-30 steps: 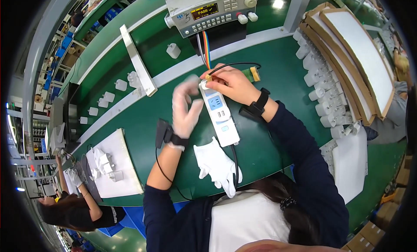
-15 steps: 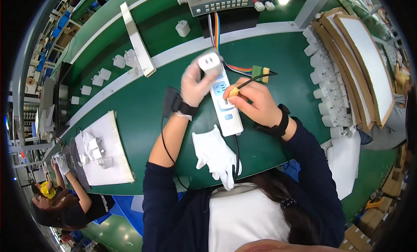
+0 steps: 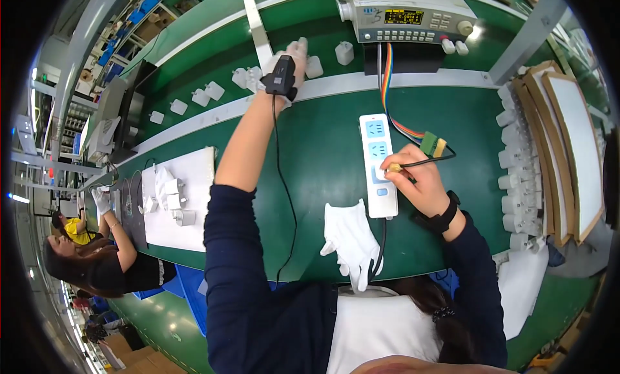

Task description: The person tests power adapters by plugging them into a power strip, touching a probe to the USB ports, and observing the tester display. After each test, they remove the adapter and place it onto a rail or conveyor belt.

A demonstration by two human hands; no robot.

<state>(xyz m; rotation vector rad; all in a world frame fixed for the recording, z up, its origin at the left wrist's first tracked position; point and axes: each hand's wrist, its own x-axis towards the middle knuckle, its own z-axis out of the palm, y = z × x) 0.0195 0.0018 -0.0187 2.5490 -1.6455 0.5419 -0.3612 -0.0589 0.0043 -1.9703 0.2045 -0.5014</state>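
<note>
My left hand (image 3: 294,59), in a thin translucent glove, reaches out over the strip at the back of the bench. Its fingers look stretched out, and a white charger (image 3: 314,67) stands right beside them; whether they touch is hard to see. Between the bare fingers of my right hand (image 3: 418,180) is a small yellow connector (image 3: 394,168) on a black cable, held over the lower sockets of a white power strip (image 3: 382,205). That cable runs to a green terminal block (image 3: 429,142) with coloured wires. A white glove (image 3: 352,238) lies left of the power strip.
A grey bench instrument (image 3: 413,16) stands at the back. White chargers (image 3: 213,90) line the rear ledge, and more (image 3: 513,180) are stacked at right by cardboard-edged boards (image 3: 568,154). A white board (image 3: 194,225) with chargers lies left, near another person (image 3: 106,261).
My left hand has moved from the power strip to the far ledge, where the charger it held now stands beside it. The right hand still holds the connector. The view has shifted.
</note>
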